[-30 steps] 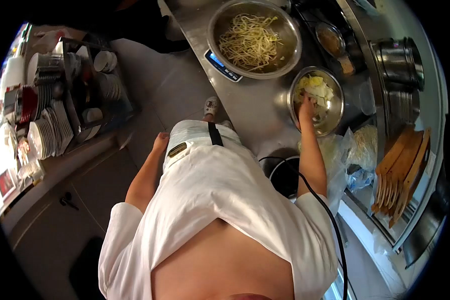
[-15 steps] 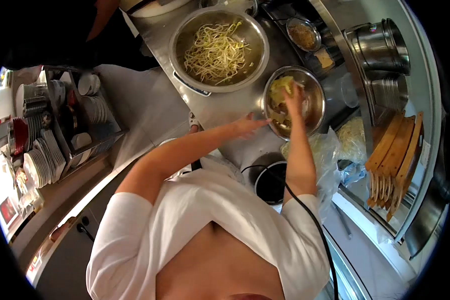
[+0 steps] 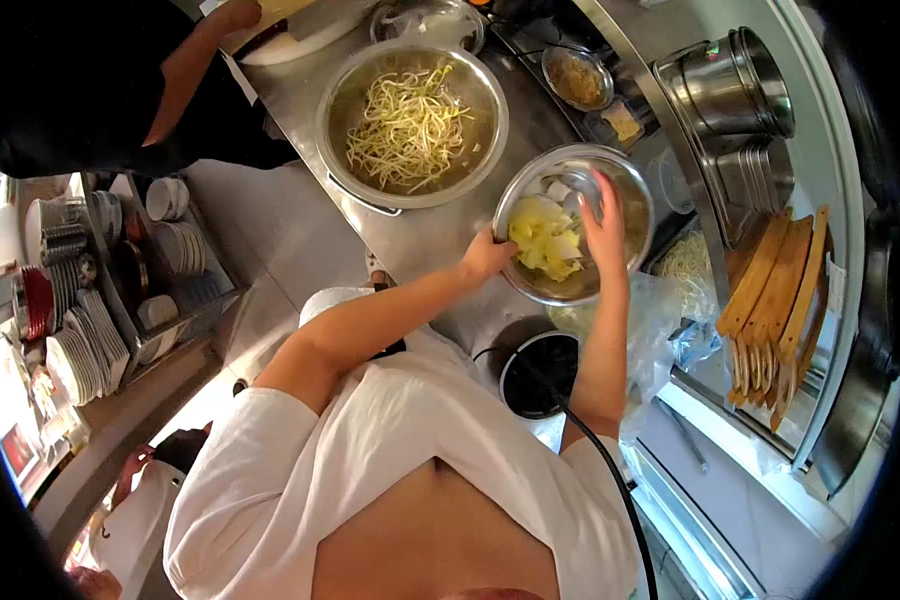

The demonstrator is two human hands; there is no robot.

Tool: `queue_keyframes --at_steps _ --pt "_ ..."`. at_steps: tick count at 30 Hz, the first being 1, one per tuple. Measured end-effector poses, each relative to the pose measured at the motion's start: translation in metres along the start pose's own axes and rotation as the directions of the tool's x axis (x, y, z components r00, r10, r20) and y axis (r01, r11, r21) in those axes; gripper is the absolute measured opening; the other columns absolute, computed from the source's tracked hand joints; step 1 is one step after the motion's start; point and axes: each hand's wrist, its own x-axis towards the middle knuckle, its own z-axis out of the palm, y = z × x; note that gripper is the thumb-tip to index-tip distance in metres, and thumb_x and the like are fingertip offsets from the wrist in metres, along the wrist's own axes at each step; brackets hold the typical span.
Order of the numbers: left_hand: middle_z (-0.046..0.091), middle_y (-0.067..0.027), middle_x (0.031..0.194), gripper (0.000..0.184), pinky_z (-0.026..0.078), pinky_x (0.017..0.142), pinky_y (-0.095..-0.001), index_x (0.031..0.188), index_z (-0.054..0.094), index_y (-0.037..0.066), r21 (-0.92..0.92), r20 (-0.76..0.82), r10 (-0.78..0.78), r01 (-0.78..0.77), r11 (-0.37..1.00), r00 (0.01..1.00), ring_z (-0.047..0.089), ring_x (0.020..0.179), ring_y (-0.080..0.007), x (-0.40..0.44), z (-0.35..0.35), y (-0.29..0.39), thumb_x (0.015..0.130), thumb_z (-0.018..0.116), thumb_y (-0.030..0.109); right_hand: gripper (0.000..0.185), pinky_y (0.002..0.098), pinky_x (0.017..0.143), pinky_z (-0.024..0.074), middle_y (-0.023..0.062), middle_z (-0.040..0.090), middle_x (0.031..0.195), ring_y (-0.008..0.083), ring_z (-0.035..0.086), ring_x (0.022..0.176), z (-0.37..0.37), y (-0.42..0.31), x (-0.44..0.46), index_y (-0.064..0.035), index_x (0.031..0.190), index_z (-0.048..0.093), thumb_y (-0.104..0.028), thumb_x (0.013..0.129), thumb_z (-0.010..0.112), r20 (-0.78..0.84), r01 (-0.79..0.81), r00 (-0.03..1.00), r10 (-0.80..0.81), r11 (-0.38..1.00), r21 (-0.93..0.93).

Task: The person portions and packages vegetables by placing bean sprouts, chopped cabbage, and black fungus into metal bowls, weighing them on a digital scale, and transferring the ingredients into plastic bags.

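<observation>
My left hand [image 3: 488,256] grips the near left rim of a steel mixing bowl [image 3: 642,180], which is tilted toward me. Torn pale yellow-green leaves [image 3: 546,236], perhaps cabbage, lie in the bowl. Inside it, on the right, my right hand [image 3: 603,225] has its fingers apart and stretched out, with nothing plainly held. To the left of this bowl, a larger steel basin [image 3: 327,150] holds a heap of bean sprouts [image 3: 407,128].
A dark bucket [image 3: 539,375] stands close to my body. Steel pots [image 3: 725,88] and wooden-handled utensils [image 3: 776,275] sit on the right shelf. Stacked plates [image 3: 75,365] fill the left rack. A co-worker's arm [image 3: 192,70] reaches in at upper left.
My left hand has moved onto the bowl's rim. The bowl has been tilted toward me, and the leaves that were in my right hand lie in it. The view has shifted slightly.
</observation>
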Motion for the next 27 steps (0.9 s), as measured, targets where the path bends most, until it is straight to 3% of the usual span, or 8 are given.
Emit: queue_keyframes --at_steps 3,7,11,13,18,23,26,27 --pt "0.060 -0.0081 0.088 0.026 0.049 0.057 -0.0285 0.102 0.055 0.002 -0.015 0.061 0.199 -0.199 0.980 0.978 0.059 0.069 -0.0170 -0.034 0.002 0.051 0.079 0.054 0.012 0.036 0.0404 0.092 0.0353 0.0126 0.049 0.113 0.0327 0.044 0.107 0.011 -0.064 0.037 -0.0081 0.113 0.052 -0.020 0.080 0.061 -0.048 0.105 0.993 -0.109 0.991 -0.080" --pt "0.058 -0.0024 0.078 0.024 0.042 0.055 -0.0258 0.101 0.056 0.002 0.034 -0.119 0.266 -0.264 0.964 0.957 0.051 0.064 -0.0119 -0.054 -0.018 0.126 0.080 0.056 0.014 0.030 0.0425 0.090 0.0344 0.0081 0.051 0.110 0.0289 0.044 0.106 0.024 -0.140 0.090 -0.0130 0.104 0.059 -0.025 0.076 0.063 -0.006 0.351 0.927 -0.375 0.872 -0.341" --pt "0.057 -0.0033 0.078 0.015 0.042 0.061 -0.0261 0.091 0.056 0.000 0.101 -0.305 0.509 -0.504 0.858 0.805 0.052 0.070 -0.0135 -0.045 -0.065 0.178 0.078 0.056 0.007 0.031 0.0448 0.087 0.0357 0.0073 0.052 0.109 0.0297 0.044 0.105 0.064 -0.175 0.142 -0.0184 0.103 0.060 -0.031 0.075 0.062 0.016 0.550 0.822 -0.569 0.786 -0.282" --pt "0.058 -0.0024 0.080 0.017 0.043 0.065 -0.0276 0.094 0.056 -0.001 0.175 -0.315 0.682 -0.666 0.725 0.660 0.051 0.072 -0.0125 -0.028 -0.101 0.184 0.077 0.055 0.004 0.032 0.0476 0.085 0.0368 0.0090 0.051 0.111 0.0322 0.043 0.106 0.093 -0.177 0.159 -0.0210 0.105 0.059 -0.032 0.074 0.062 0.071 0.536 0.838 -0.542 0.791 -0.294" --pt "0.053 -0.0080 0.121 0.070 0.035 0.093 -0.0237 0.137 0.029 0.007 0.322 -0.267 0.880 -0.825 0.465 0.392 0.047 0.109 -0.0128 -0.040 -0.142 0.218 0.072 0.044 -0.015 0.036 0.0515 0.085 0.0374 0.0118 0.049 0.112 0.0347 0.044 0.107 0.154 -0.179 0.170 -0.0206 0.108 0.056 -0.030 0.074 0.063 0.109 0.494 0.869 -0.482 0.841 -0.222" --pt "0.040 -0.0044 0.136 0.069 0.032 0.092 -0.0198 0.136 0.034 0.010 0.516 -0.225 0.905 -0.743 0.426 0.362 0.040 0.117 -0.0116 -0.045 -0.163 0.228 0.072 0.039 -0.017 0.039 0.0447 0.092 0.0367 0.0183 0.047 0.117 0.0363 0.042 0.111 0.180 -0.178 0.152 -0.0101 0.112 0.053 -0.026 0.077 0.064 0.153 0.467 0.879 -0.452 0.881 -0.080" --pt "0.040 -0.0046 0.135 0.069 0.033 0.090 -0.0191 0.135 0.036 0.010 0.497 -0.254 0.870 -0.715 0.492 0.422 0.040 0.117 -0.0108 -0.039 -0.175 0.233 0.072 0.039 -0.018 0.033 0.0416 0.089 0.0400 0.0126 0.052 0.110 0.0323 0.048 0.105 0.178 -0.166 0.145 -0.0116 0.105 0.058 -0.023 0.076 0.066 0.210 0.442 0.874 -0.438 0.896 0.033" --pt "0.041 -0.0046 0.135 0.068 0.033 0.089 -0.0191 0.135 0.036 0.010 0.510 -0.239 0.905 -0.748 0.425 0.351 0.041 0.115 -0.0104 -0.037 -0.176 0.234 0.073 0.040 -0.018 0.031 0.0416 0.088 0.0403 0.0110 0.053 0.108 0.0315 0.049 0.103 0.177 -0.163 0.142 -0.0120 0.103 0.059 -0.023 0.075 0.066 0.202 0.451 0.869 -0.453 0.891 0.056"
